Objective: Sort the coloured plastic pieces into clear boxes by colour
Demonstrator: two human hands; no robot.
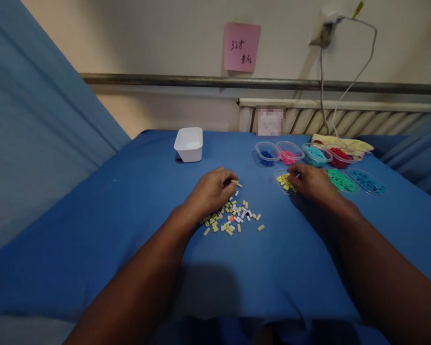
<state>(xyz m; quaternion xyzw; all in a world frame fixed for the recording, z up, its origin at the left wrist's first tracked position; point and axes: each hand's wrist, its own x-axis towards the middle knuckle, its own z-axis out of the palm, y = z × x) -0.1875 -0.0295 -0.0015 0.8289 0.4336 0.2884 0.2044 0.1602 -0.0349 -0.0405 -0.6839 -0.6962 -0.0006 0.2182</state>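
A loose pile of small building bricks (233,215), mostly yellow, cream and white with an orange one among them, lies spread on the blue cloth. My left hand (212,190) rests at the pile's far left side, thumb and fingers closed on a small yellow brick (234,181). To the right, my right hand (311,183) is over a shallow clear container (277,187) of yellow bricks (284,181). Its thumb and fingertips are pinched together at the container's right side. Whatever they hold is hidden.
A white plastic tub (189,146) stands at the back. Clear containers at the right hold dark blue (266,157), pink (288,157), turquoise (314,155), red (339,157), green (341,180) and blue (367,181) bricks. A yellow cloth (352,143) lies behind them, below a radiator.
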